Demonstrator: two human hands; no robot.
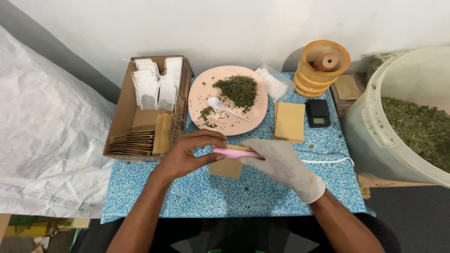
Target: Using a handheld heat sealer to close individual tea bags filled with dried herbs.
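Speckled blue foam matting [262,192] covers a small table set against a plain white wall. At the far left slumps a woven white plastic sack [42,136], crinkled and glossy. Next comes a shallow cardboard box [123,100], its back half stacked with white filter-paper sachets [154,84] and its front half with flat brown paper envelopes [140,140] lying in a fanned pile.

At the table's front centre, the bare left hand [187,157] curls its fingers and thumb narrowly around the left end of a slim pink tool [232,152], which lies across the top edge of a tan paper envelope [227,164] resting on the mat. The right hand [281,164], in a thin white glove, grips the tool's right end.

Behind the hands sits a round pink plate [255,122] holding a heap of dried green herb [239,89] and a white plastic spoon [225,107]. To its right lie a clear bag [276,84], a square stack of tan envelopes [289,121], a small black pocket scale [318,113] and an orange reel [323,68]. At the far right stands a large white bucket [370,140] filled with crumbled green leaf [417,129].
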